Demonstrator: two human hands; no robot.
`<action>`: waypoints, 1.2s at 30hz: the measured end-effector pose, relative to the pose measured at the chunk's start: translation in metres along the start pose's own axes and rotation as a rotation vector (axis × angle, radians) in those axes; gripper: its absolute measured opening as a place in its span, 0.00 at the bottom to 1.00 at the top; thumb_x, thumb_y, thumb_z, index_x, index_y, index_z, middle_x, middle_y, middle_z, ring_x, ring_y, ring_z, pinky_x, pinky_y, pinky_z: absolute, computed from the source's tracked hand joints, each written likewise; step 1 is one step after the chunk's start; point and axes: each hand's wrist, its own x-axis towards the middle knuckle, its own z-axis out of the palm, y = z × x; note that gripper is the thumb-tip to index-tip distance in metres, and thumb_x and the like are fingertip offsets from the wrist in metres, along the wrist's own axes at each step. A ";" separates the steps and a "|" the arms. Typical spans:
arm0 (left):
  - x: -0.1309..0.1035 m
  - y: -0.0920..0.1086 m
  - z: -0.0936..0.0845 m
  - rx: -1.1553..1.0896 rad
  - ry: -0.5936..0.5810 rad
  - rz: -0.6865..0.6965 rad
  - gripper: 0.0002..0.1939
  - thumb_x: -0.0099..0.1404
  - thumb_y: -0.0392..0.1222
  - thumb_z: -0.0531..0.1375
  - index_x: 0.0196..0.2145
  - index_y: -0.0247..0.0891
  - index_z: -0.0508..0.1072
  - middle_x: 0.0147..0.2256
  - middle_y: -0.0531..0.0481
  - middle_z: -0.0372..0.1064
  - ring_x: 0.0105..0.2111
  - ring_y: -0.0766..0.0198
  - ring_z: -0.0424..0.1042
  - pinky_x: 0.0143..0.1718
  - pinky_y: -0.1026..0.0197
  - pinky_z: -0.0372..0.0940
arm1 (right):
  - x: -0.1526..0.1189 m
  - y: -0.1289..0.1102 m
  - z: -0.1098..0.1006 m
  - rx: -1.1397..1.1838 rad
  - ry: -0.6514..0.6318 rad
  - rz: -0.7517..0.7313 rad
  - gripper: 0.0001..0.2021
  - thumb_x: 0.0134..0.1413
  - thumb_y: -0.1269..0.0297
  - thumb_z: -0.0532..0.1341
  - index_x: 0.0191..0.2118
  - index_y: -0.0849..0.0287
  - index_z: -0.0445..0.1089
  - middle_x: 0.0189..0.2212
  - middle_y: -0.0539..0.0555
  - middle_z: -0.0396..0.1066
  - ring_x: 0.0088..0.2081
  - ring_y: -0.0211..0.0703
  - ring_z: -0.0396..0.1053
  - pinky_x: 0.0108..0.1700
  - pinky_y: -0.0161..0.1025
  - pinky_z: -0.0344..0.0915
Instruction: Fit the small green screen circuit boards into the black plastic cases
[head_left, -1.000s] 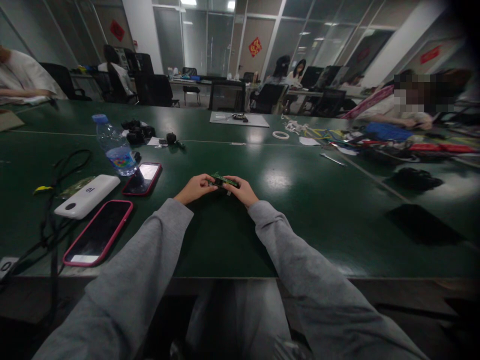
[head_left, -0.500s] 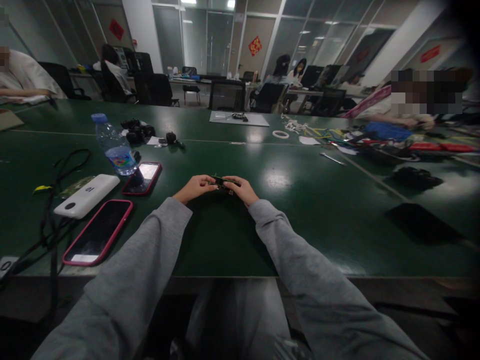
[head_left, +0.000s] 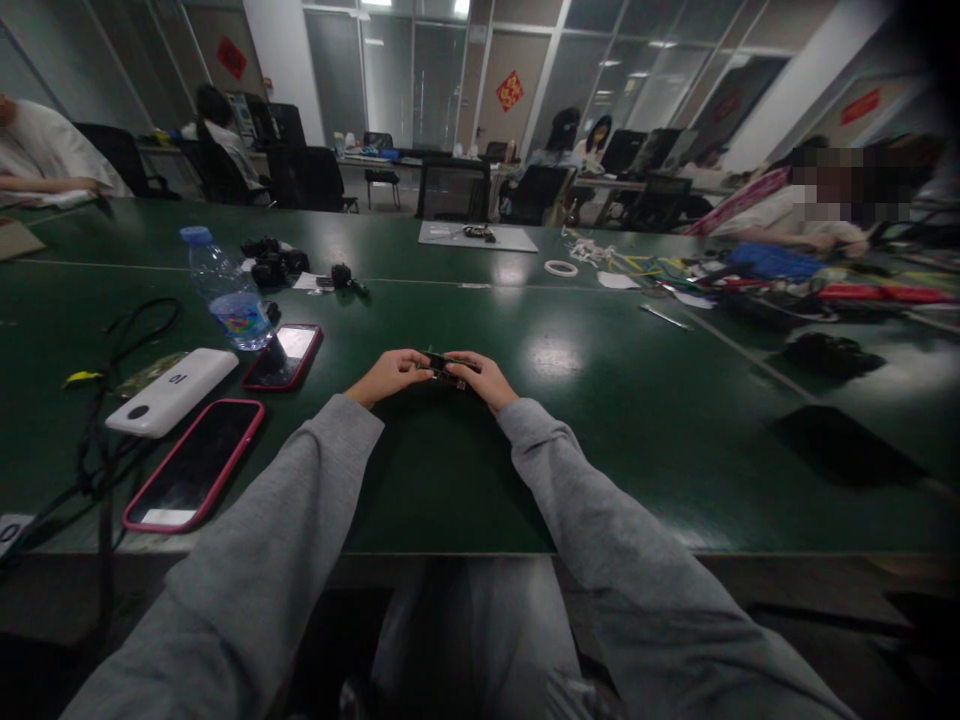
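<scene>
**Circuit board held between both hands over green table**

Left hand (head_left: 391, 377): thumb and fingers closed in a pinch on the left end of a small circuit board (head_left: 444, 366). Right hand (head_left: 486, 382): likewise pinched, gripping the right end. The board lies between the two sets of fingertips; its finer parts are too small to tell.

Beneath the hands, a glossy green table (head_left: 600, 450) with light reflections. Left of the left hand, nearest first: a red-edged phone (head_left: 281, 358), a water bottle (head_left: 238, 318) just behind it, a pink-edged phone (head_left: 195, 465), a white power bank (head_left: 174, 392) and black cables (head_left: 97, 430). Beyond the hands: a pale flat panel (head_left: 514, 239) and a white ring (head_left: 561, 268). Well to the right of the right hand: a silver tool (head_left: 666, 318) and tangled coloured wires (head_left: 652, 268).

Farther out, seated people, black office chairs (head_left: 454, 188) and glass partitions (head_left: 412, 90).
</scene>
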 end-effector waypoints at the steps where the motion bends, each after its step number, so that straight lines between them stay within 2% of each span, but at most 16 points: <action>1: 0.000 0.000 0.000 -0.001 0.000 0.001 0.18 0.53 0.44 0.65 0.40 0.31 0.69 0.21 0.56 0.61 0.19 0.74 0.58 0.21 0.69 0.51 | 0.000 0.001 0.000 -0.004 -0.001 -0.002 0.20 0.44 0.56 0.66 0.44 0.60 0.71 0.40 0.56 0.73 0.40 0.44 0.71 0.44 0.43 0.68; 11: -0.001 0.003 0.000 0.034 -0.009 0.023 0.18 0.53 0.44 0.65 0.39 0.31 0.69 0.19 0.58 0.58 0.19 0.75 0.56 0.21 0.68 0.50 | -0.002 -0.002 -0.001 -0.019 -0.017 -0.008 0.21 0.44 0.56 0.66 0.45 0.59 0.70 0.39 0.55 0.73 0.39 0.43 0.71 0.43 0.42 0.68; 20: -0.002 0.002 0.000 0.034 -0.027 0.048 0.17 0.52 0.45 0.66 0.36 0.32 0.69 0.19 0.60 0.55 0.18 0.75 0.54 0.22 0.68 0.48 | -0.005 -0.006 0.000 -0.018 -0.031 -0.014 0.21 0.43 0.55 0.67 0.44 0.58 0.70 0.38 0.54 0.72 0.37 0.43 0.70 0.35 0.39 0.70; 26: -0.002 0.003 0.001 0.016 -0.025 0.065 0.16 0.52 0.42 0.66 0.35 0.32 0.68 0.18 0.60 0.55 0.18 0.75 0.54 0.22 0.68 0.47 | -0.006 -0.005 0.003 -0.052 -0.031 -0.058 0.23 0.44 0.53 0.67 0.45 0.58 0.68 0.37 0.54 0.72 0.35 0.42 0.70 0.30 0.36 0.69; 32: 0.000 0.005 0.001 -0.011 -0.026 0.069 0.15 0.51 0.40 0.66 0.34 0.32 0.68 0.19 0.60 0.56 0.19 0.75 0.54 0.22 0.68 0.48 | -0.006 -0.004 0.004 -0.087 -0.004 -0.136 0.22 0.45 0.54 0.66 0.45 0.59 0.68 0.36 0.54 0.72 0.37 0.42 0.69 0.37 0.38 0.69; 36: 0.000 0.004 0.001 -0.022 -0.016 0.071 0.14 0.51 0.39 0.66 0.34 0.32 0.68 0.19 0.60 0.56 0.19 0.75 0.55 0.23 0.67 0.49 | -0.008 -0.005 0.006 -0.086 -0.007 -0.134 0.23 0.45 0.53 0.66 0.45 0.59 0.67 0.36 0.54 0.71 0.35 0.41 0.69 0.35 0.38 0.69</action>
